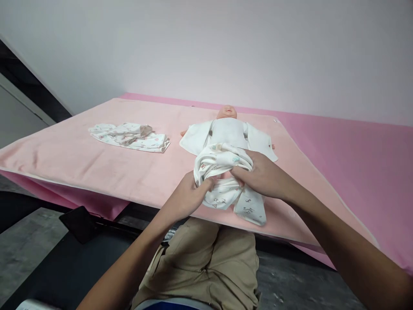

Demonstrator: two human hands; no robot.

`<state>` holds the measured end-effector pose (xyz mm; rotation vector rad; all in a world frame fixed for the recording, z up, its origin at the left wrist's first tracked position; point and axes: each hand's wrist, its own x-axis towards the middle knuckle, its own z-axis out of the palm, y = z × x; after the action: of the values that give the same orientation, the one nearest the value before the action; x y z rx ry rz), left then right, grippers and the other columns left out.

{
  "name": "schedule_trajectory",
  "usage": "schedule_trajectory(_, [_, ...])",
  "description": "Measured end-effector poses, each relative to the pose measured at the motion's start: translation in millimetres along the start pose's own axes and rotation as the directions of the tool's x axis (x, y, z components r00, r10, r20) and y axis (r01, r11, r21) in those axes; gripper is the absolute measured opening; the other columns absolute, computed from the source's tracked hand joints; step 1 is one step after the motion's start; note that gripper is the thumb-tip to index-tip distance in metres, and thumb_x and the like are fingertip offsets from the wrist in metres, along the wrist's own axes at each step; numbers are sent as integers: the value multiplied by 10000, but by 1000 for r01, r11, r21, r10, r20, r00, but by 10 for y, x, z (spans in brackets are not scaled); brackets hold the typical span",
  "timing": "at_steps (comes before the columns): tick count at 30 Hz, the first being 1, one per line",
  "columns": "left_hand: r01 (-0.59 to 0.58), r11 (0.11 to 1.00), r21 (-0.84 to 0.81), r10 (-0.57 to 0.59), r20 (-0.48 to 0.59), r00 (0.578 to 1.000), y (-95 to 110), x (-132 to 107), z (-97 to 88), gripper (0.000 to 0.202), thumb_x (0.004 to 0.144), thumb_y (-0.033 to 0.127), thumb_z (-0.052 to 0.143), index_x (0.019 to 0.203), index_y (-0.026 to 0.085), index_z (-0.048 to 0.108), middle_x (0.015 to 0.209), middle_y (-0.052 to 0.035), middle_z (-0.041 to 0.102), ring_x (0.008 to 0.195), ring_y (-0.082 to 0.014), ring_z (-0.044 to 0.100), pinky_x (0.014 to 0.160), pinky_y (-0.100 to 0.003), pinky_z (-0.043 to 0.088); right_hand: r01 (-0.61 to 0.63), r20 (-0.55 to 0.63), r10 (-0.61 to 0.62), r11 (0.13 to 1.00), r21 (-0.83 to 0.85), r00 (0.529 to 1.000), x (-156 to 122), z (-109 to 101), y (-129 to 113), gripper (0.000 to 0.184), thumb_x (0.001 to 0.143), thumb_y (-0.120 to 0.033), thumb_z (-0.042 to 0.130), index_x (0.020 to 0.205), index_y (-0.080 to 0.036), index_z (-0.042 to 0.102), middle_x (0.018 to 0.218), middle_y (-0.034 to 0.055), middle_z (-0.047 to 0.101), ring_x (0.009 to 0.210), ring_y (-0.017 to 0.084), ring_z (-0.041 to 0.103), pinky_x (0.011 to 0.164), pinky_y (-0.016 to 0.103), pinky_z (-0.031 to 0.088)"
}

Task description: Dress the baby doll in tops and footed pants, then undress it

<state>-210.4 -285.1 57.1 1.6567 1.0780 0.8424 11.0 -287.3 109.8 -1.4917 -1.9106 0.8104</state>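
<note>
A white baby garment [222, 163] with small animal prints is bunched into a ring between my hands, close to the near edge of the pink mat. My left hand [190, 193] grips its left rim, the thumb pressed inside the opening. On the opposite side, my right hand [258, 172] pinches the fabric. One end of the cloth hangs loose at the lower right. Just beyond lies a baby doll [228, 113] on its back, with white cloth over its torso and spread arms. The garment and my hands hide the doll's lower body.
Another printed baby garment [129, 137] lies loosely folded on the left of the light pink mat [97, 172]. A brighter pink cover [364, 172] shows on the right. Behind stands a pale wall [206, 51]. A dark flat object [79, 224] sits below the table's left front edge.
</note>
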Motion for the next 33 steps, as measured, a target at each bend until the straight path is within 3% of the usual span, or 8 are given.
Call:
schedule_trajectory(4, [-49, 999, -17, 49, -10, 999, -53, -153, -31, 453, 1055, 512, 505, 1261, 168, 717, 1307, -95, 765, 1246, -319, 692, 1057, -398, 535, -27, 29, 28, 999, -33, 999, -36, 90, -35, 285, 870, -273, 614, 1138, -249, 708, 878, 10, 751, 703, 201, 652, 637, 313, 498])
schedule_trajectory(9, [-71, 995, 64, 71, 3, 997, -210, -337, -61, 470, 1059, 470, 505, 1444, 219, 605, 1466, -103, 682, 1347, -317, 638, 1107, -421, 504, -68, 90, 77, 994, -90, 993, -143, 242, -25, 261, 890, -270, 607, 1127, -266, 716, 929, 8, 788, 799, 229, 701, 712, 321, 507])
schedule_trajectory(15, [78, 925, 373, -77, -18, 997, -300, -363, 21, 317, 1028, 405, 508, 1255, 198, 588, 1107, -131, 778, 1066, -350, 735, 929, -449, 539, -133, 3, 137, 965, -227, 991, -172, 493, 245, 267, 919, -293, 620, 1170, -240, 691, 1049, 56, 800, 944, 273, 713, 772, 331, 480])
schedule_trajectory(19, [67, 860, 505, -69, -16, 998, -276, -285, 80, 174, 1027, 363, 476, 1056, 212, 558, 929, -109, 750, 928, -349, 725, 882, -454, 510, -85, -71, 64, 931, -354, 995, -208, 605, 328, 339, 930, -282, 614, 1261, -208, 632, 1173, 133, 766, 974, 327, 697, 745, 361, 451])
schedule_trajectory(22, [37, 880, 473, -41, -3, 999, -330, -243, 80, 175, 1033, 382, 475, 1023, 226, 555, 895, -97, 739, 884, -341, 717, 853, -447, 509, -25, -69, 3, 945, -326, 998, -254, 678, 355, 359, 930, -258, 604, 1285, -201, 606, 1281, 158, 729, 1024, 342, 696, 776, 382, 472])
schedule_trajectory(27, [-51, 960, 276, 41, 41, 998, -459, -240, 26, 243, 1058, 390, 469, 1192, 219, 578, 982, -84, 737, 1033, -320, 712, 905, -420, 529, 30, -125, -47, 990, -135, 991, -279, 691, 415, 528, 882, -272, 670, 1397, -228, 558, 1358, 136, 707, 1154, 339, 681, 909, 432, 517])
schedule_trajectory(30, [-122, 978, 169, 118, 34, 992, -459, -184, -2, 276, 1074, 407, 463, 1235, 208, 566, 1066, -85, 725, 1111, -295, 690, 971, -407, 530, 56, -144, -65, 996, -64, 987, -202, 583, 447, 533, 846, -248, 690, 1372, -233, 606, 1290, 110, 739, 1114, 313, 688, 918, 424, 510])
schedule_trajectory(33, [-221, 969, 112, 221, 19, 975, -423, -28, -21, 297, 1076, 405, 480, 1270, 190, 548, 1197, -107, 699, 1187, -280, 661, 1032, -390, 523, 135, -122, -140, 990, -42, 983, -34, 411, 510, 376, 841, -248, 691, 1214, -211, 683, 1117, 64, 770, 967, 268, 685, 835, 364, 484])
